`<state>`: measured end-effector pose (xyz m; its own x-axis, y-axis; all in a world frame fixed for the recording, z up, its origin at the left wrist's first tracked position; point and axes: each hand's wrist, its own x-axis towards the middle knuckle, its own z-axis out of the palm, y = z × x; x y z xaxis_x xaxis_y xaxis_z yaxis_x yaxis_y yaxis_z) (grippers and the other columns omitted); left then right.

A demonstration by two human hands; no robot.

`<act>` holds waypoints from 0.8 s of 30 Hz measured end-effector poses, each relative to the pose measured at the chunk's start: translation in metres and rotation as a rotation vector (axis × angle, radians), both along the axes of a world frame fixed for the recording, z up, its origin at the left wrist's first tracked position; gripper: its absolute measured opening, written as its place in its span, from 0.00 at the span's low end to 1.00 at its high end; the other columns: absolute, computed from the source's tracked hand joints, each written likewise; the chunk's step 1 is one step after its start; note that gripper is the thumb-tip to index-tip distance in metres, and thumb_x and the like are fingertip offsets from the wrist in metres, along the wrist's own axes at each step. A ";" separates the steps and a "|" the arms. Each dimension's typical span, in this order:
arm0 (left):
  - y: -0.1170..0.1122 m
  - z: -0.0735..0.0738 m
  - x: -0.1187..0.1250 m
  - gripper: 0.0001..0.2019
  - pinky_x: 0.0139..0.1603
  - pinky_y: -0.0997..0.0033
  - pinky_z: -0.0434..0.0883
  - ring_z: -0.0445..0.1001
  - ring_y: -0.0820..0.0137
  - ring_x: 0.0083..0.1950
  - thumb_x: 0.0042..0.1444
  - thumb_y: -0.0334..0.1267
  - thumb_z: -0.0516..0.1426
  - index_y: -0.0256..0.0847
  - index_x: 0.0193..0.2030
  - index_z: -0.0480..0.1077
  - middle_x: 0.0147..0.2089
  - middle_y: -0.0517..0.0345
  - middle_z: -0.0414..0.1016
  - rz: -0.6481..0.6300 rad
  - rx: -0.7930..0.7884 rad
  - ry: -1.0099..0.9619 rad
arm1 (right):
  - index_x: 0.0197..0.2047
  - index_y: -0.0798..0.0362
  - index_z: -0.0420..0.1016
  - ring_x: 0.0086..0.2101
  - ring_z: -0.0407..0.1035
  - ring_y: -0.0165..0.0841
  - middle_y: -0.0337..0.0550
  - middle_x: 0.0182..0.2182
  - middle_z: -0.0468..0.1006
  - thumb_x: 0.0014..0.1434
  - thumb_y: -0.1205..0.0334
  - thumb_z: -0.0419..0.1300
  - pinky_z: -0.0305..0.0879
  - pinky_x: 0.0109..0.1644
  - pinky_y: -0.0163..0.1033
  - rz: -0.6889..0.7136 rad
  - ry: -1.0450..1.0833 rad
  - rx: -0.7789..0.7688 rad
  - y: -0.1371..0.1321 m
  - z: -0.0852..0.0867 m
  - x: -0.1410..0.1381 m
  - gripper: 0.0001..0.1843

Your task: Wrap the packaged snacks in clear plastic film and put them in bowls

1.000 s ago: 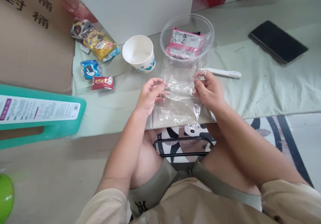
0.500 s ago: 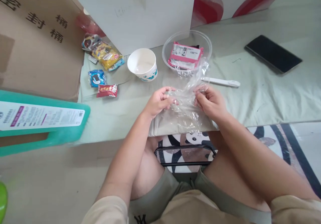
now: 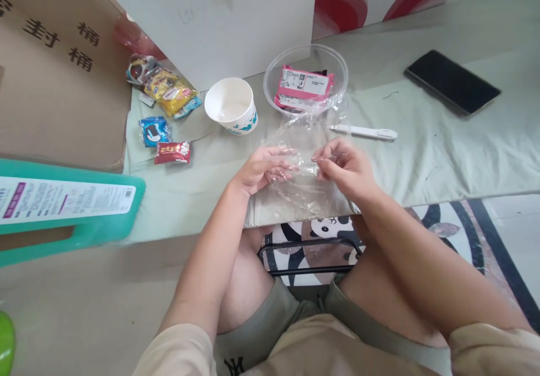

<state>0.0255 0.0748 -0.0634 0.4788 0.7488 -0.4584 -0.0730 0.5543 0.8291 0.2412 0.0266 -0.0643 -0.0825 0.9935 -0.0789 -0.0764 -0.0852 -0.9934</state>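
Note:
Thin, crinkled clear plastic film (image 3: 301, 188) spreads between my hands at the front of the cloth-covered surface; whether it is a bag or a glove I cannot tell. My left hand (image 3: 268, 168) has its fingers stretched out to the right, with film about the fingertips. Facing it, my right hand (image 3: 343, 165) pinches the film between thumb and fingers. Part of the film reaches back to a clear round plastic bowl (image 3: 343, 86), which holds a pink packet (image 3: 306, 84). Left of the bowl stands a white paper cup (image 3: 233, 106).
A white plastic utensil (image 3: 367, 132) lies behind my right hand, and a black phone (image 3: 453, 81) farther right. Snack packets (image 3: 171, 92), a blue packet (image 3: 154, 131) and a red packet (image 3: 172, 152) lie left. Cardboard (image 3: 63, 100) and white (image 3: 219, 22) boxes stand around.
My left hand's fingers have straightened from a pinch and reach into the film. My right hand has moved slightly left, still pinching. The whole view has shifted a little.

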 end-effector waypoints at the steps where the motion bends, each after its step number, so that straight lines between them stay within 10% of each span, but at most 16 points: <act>1: 0.000 0.000 -0.001 0.23 0.25 0.74 0.71 0.78 0.70 0.25 0.41 0.46 0.73 0.36 0.42 0.79 0.29 0.52 0.82 -0.016 -0.001 0.015 | 0.34 0.49 0.62 0.21 0.67 0.22 0.37 0.35 0.79 0.55 0.56 0.67 0.64 0.25 0.33 0.018 0.011 -0.020 -0.001 0.000 0.000 0.15; 9: -0.005 0.006 0.002 0.19 0.15 0.76 0.63 0.69 0.72 0.16 0.52 0.39 0.63 0.42 0.52 0.81 0.16 0.64 0.70 -0.018 0.108 0.153 | 0.44 0.48 0.67 0.16 0.63 0.25 0.28 0.20 0.70 0.61 0.53 0.63 0.58 0.20 0.32 0.064 -0.035 -0.122 -0.001 -0.005 0.003 0.13; 13: -0.003 0.001 0.002 0.10 0.22 0.75 0.72 0.76 0.71 0.22 0.52 0.38 0.63 0.41 0.41 0.80 0.23 0.61 0.77 0.143 0.127 0.090 | 0.47 0.46 0.73 0.21 0.65 0.22 0.36 0.37 0.77 0.59 0.57 0.65 0.65 0.24 0.33 0.019 -0.047 -0.027 -0.001 -0.007 0.008 0.13; 24: 0.001 0.000 -0.003 0.06 0.37 0.65 0.82 0.82 0.67 0.35 0.47 0.39 0.68 0.40 0.29 0.79 0.31 0.56 0.81 0.080 0.186 0.047 | 0.23 0.49 0.73 0.40 0.70 0.34 0.44 0.43 0.75 0.51 0.67 0.61 0.59 0.28 0.35 -0.146 -0.050 0.138 0.010 -0.016 0.012 0.07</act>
<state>0.0223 0.0761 -0.0636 0.3957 0.8574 -0.3289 -0.0693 0.3851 0.9203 0.2529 0.0364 -0.0807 0.0642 0.9962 0.0583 -0.0278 0.0601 -0.9978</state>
